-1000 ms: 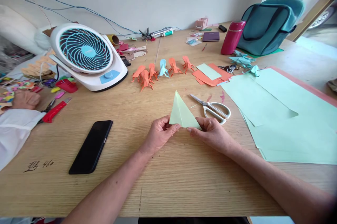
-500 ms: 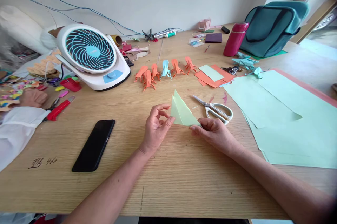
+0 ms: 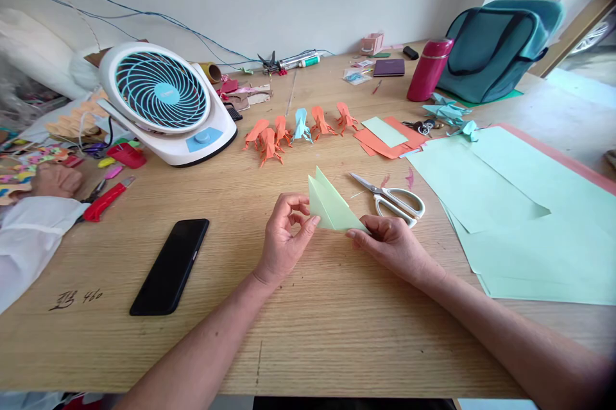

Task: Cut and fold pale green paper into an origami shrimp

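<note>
A piece of pale green folded paper (image 3: 332, 205), roughly triangular with a crease and two raised points, is held above the table between both hands. My left hand (image 3: 286, 233) pinches its lower left edge between thumb and fingers. At its right corner, my right hand (image 3: 389, 242) grips the paper with thumb on top and fingers curled behind. Scissors (image 3: 397, 201) with white handles lie just beyond my right hand. Behind the paper stands a row of orange folded paper figures (image 3: 321, 121) with a light blue one (image 3: 301, 126) among them.
A fan (image 3: 168, 102) stands back left, with a black phone (image 3: 169, 267) nearer me. Another person's hand (image 3: 56, 179) rests at far left by a red cutter (image 3: 108, 199). Large green sheets (image 3: 543, 256) lie right; a red bottle (image 3: 430, 70) and teal bag (image 3: 495, 51) stand behind.
The folded paper's left side has swung slightly to the left, and its two upper points have spread a little. Both hands keep nearly the same place and grip.
</note>
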